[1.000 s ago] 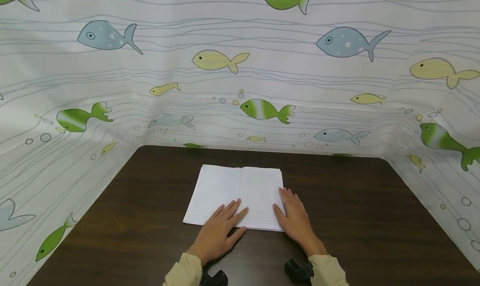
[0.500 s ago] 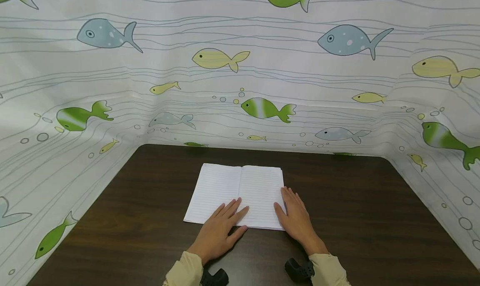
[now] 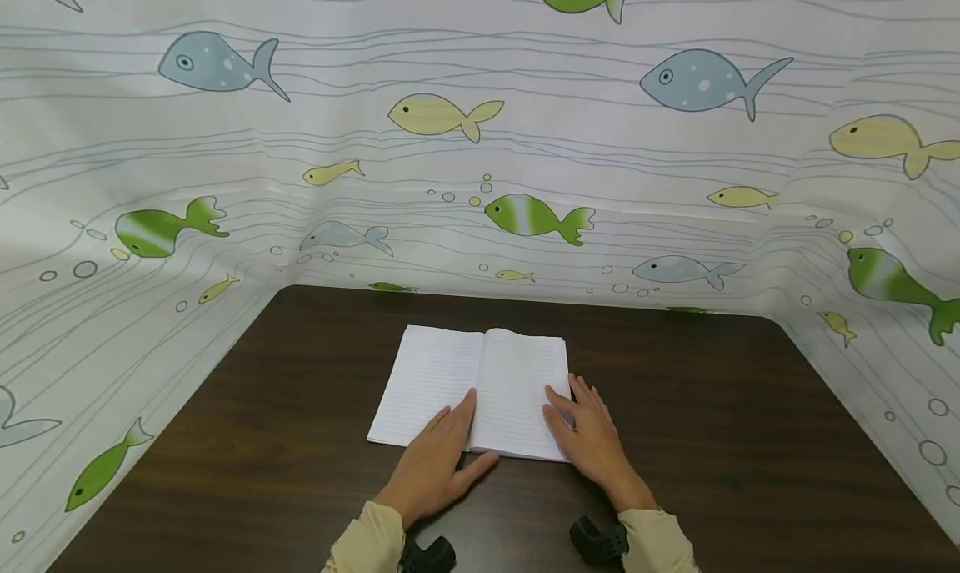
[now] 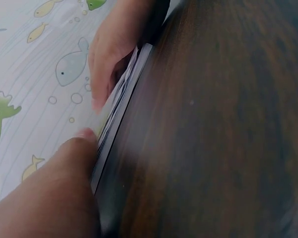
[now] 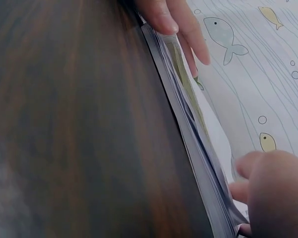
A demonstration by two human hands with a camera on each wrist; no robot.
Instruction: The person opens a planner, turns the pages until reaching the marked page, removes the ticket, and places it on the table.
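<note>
An open lined notebook [image 3: 442,373] lies flat on the dark wooden table. My left hand [image 3: 431,464] rests on its left page near the lower edge, fingers together along the central fold, thumb spread out at the bottom edge. At the right page's edge is my right hand [image 3: 596,439]; its thumb and index finger press on the page, while the other fingers lie along the outer edge. The right page bulges slightly near the fold. In the right wrist view, the notebook's page edges [image 5: 188,129] show, with the upper sheets raised a little. Where all the right fingertips touch is partly hidden.
A white fabric screen [image 3: 450,164] printed with fish surrounds the back and sides of the wooden table [image 3: 697,423]. Both wrists carry black camera mounts [image 3: 596,542] beside light yellow sleeves [image 3: 660,542].
My left fingers have drawn together toward the fold, off the right page. The right index finger has moved in over the right page beside the thumb, and that page bulges now.
</note>
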